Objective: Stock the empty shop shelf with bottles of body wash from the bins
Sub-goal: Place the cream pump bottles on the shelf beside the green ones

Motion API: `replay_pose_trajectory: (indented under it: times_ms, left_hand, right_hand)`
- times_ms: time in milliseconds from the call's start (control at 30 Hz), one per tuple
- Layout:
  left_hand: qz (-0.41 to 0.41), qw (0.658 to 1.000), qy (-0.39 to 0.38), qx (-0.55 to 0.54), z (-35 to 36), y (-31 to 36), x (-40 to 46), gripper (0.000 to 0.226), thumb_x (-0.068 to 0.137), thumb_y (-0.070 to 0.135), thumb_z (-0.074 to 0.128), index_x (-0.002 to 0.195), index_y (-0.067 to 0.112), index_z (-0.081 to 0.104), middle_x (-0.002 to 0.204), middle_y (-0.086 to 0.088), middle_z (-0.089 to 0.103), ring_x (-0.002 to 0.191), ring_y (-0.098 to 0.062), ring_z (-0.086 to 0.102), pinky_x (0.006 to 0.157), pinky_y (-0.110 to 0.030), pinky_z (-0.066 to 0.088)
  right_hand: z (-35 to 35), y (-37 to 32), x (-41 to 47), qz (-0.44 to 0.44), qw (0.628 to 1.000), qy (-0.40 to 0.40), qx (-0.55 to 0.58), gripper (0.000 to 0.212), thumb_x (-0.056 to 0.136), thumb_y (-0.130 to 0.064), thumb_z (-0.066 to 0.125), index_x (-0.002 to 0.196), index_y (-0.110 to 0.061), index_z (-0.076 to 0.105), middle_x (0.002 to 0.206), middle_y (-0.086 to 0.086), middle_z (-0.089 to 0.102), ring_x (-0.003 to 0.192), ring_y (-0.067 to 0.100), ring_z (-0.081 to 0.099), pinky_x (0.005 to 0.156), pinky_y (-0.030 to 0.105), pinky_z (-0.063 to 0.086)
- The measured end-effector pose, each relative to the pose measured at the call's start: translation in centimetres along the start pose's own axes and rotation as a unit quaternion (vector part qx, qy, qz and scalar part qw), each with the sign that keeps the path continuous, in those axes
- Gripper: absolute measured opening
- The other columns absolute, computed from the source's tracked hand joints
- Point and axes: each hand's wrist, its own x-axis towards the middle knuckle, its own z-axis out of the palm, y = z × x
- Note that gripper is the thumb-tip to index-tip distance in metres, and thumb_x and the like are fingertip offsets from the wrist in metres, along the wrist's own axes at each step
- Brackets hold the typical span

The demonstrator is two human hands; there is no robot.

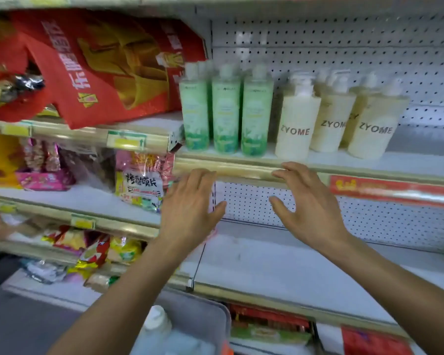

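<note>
Head view is showing me my left hand (pixel 190 201) and right hand (pixel 309 201) hovering spread and empty below the white shelf (pixel 408 162), where tall green plastic bottles (pixel 226 108) and cream pump bottles (pixel 296 124) are standing upright, labels outward for shoppers.

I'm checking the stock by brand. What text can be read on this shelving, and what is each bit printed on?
"ZYOME": on each of three cream pump bottles.
"烤馍片" (roughly; blurred): on the white snack packet.
"东" and further white characters, too blurred to read: on the red carton.
Small print on the three green bottles: too small to read.
Yellow shelf price tags and the red shelf strip: blurred, unreadable.
</note>
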Motion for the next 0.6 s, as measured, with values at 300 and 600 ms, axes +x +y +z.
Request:
replay_pose_trajectory:
  times_ms: [300, 600]
  left_hand:
    - [-0.158, 0.973, -0.164, -0.031, 2.7, -13.2, -14.5, 0.043, 0.082, 0.037, 0.070, 0.120, 0.018, 0.061, 0.118, -0.003, 0.060, 0.099, -0.032, 0.063, 0.066, -0.038, 0.053]
    - [-0.361, 0.859, -0.336, -0.137, 14.1, -23.8, -27.5, 0.059, 0.088, 0.032, 0.067, 0.141, 0.019, 0.045, 0.143, 0.000, 0.048, 0.128, -0.019, 0.050, 0.104, -0.027, 0.036]
  right_hand:
    - [12.7, -10.2, -7.6, -0.055, 0.970, -0.188, 0.143, 0.039, 0.075, -0.031, 0.064, 0.113, -0.021, 0.063, 0.119, -0.002, 0.060, 0.111, 0.011, 0.047, 0.073, 0.026, 0.052]
    - [33.3, -15.7, -18.2, 0.164, 0.805, -0.538, 0.189, 0.076, 0.083, -0.038, 0.069, 0.144, -0.011, 0.032, 0.145, 0.005, 0.041, 0.135, 0.021, 0.039, 0.107, 0.032, 0.035]
